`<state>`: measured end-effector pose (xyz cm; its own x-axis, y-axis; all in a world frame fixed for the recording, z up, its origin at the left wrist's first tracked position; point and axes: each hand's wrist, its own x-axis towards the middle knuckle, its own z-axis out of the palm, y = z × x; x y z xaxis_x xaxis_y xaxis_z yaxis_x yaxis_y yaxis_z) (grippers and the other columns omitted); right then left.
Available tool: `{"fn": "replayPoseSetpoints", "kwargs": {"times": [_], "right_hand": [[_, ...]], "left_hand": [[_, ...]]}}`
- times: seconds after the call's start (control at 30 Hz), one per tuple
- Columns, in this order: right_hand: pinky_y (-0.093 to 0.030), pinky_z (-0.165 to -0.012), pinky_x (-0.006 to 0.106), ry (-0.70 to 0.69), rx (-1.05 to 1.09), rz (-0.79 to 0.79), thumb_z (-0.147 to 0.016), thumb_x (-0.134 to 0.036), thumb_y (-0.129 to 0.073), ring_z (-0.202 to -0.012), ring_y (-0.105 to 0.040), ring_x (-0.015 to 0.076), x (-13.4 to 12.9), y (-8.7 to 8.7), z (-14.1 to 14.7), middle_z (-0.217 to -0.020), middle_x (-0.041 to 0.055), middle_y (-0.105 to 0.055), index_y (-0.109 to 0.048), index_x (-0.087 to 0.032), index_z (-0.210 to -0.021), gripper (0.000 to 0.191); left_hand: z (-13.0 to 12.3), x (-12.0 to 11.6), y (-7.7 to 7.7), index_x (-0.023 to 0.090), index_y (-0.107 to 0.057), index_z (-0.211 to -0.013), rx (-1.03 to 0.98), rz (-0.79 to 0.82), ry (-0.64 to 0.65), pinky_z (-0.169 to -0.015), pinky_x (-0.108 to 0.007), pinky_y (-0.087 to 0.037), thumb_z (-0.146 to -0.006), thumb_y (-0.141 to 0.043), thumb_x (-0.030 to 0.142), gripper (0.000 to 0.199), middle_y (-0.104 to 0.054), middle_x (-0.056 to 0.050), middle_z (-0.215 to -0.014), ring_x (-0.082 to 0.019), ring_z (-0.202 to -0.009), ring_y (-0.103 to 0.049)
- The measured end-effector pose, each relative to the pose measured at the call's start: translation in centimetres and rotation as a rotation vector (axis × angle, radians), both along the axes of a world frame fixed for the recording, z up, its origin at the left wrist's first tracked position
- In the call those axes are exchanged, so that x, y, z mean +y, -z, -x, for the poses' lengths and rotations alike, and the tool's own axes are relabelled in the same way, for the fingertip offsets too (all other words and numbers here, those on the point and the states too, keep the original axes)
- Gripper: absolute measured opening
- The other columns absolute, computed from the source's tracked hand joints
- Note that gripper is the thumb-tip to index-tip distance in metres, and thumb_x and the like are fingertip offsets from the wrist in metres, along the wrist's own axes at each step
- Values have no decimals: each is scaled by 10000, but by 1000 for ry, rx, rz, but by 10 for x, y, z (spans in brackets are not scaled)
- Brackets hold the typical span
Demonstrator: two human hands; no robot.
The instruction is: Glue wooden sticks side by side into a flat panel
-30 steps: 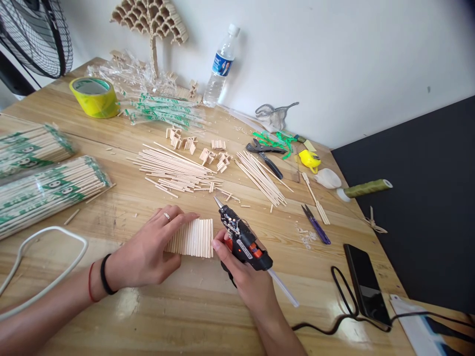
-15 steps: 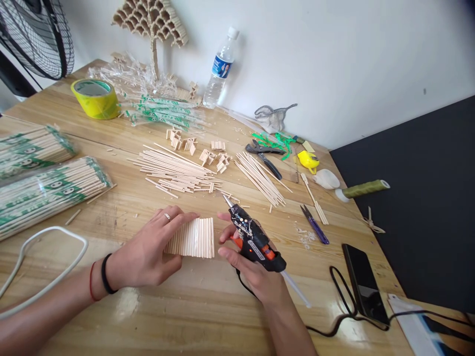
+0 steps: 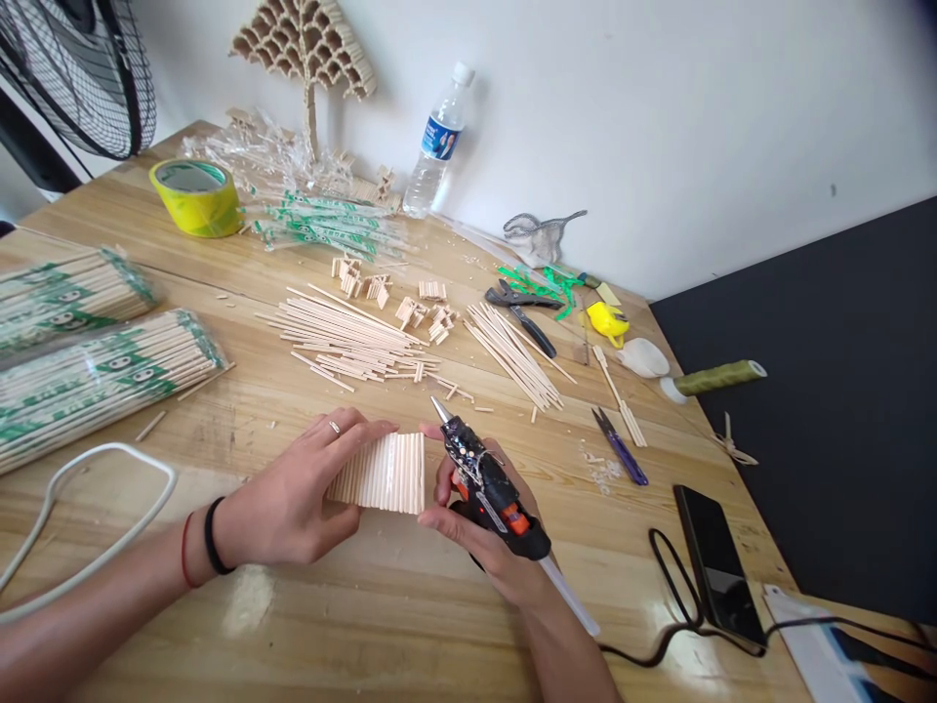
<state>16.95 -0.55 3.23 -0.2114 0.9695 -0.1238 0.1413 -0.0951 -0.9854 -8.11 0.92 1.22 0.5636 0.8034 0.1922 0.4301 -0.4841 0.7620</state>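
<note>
A small panel of short wooden sticks (image 3: 387, 474), laid side by side, is gripped at its left end by my left hand (image 3: 297, 493), fingers along the top edge and thumb below. A glossy strip shows across the panel. My right hand (image 3: 490, 547) is wrapped round a black and orange hot glue gun (image 3: 483, 478), its nozzle pointing up and left, a clear glue stick (image 3: 571, 596) out of its rear. The right thumb and a fingertip reach the panel's right edge; whether both touch it I cannot tell.
Loose wooden sticks (image 3: 351, 337) and small stick pieces (image 3: 425, 312) lie beyond my hands. Bagged sticks (image 3: 109, 376) and a white cable (image 3: 165, 464) are at left. Pliers (image 3: 531, 317), purple snips (image 3: 621, 447) and a phone (image 3: 717, 566) lie right. A water bottle (image 3: 437, 146) stands behind.
My right hand has moved left with the glue gun, bringing its thumb and fingertip to the panel's right edge. The left hand keeps its hold, and the view has shifted slightly.
</note>
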Motion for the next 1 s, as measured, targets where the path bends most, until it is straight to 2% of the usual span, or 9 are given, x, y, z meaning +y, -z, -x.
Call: {"fn": "replayPoseSetpoints", "kwargs": {"times": [0.1, 0.33, 0.53, 0.73, 1.0], "right_hand": [[-484, -594, 276, 18, -50, -53, -810, -402, -937, -639, -551, 151, -1, -1, -1, -804, -27, -633, -720, -292, -1354, 596], [-517, -596, 244, -74, -76, -121, -807, -312, -949, -683, -630, 155, 1, 11, -9, -806, -35, -671, -675, -309, -1389, 643], [-534, -575, 257, -39, -115, -169, -787, -370, -962, -640, -649, 155, -1, 18, -7, -859, -9, -719, -710, -255, -1183, 483], [-572, -604, 279, -76, -148, -280, -803, -389, -953, -679, -704, 182, 1, 21, -5, -947, 1, -769, -700, -283, -1150, 443], [-634, -765, 312, -128, -201, -383, -829, -362, -941, -849, -793, 233, 1, 22, -2, -1123, 35, -816, -666, -293, -1235, 495]], "left_hand": [[0, 0, 0, 240, -397, -1509, -5, 14, 10, -1055, -400, -505, -800, -567, 30, 759, -562, -83, -1310, -267, -1205, -583], [0, 1, 5, 265, -396, -1515, -21, 62, 15, -1106, -411, -481, -796, -578, 16, 782, -541, -68, -1343, -257, -1235, -570], [-1, 0, 7, 299, -366, -1561, -7, 80, 9, -1134, -452, -476, -924, -724, 185, 740, -520, -86, -1401, -284, -1288, -549], [-1, 2, 8, 342, -396, -1564, -7, 44, -1, -1081, -445, -509, -936, -787, 273, 744, -546, -70, -1339, -278, -1230, -579], [-2, 1, 8, 295, -494, -1506, -27, 5, -20, -1005, -425, -546, -920, -814, 352, 670, -584, -73, -1255, -268, -1131, -633]]}}
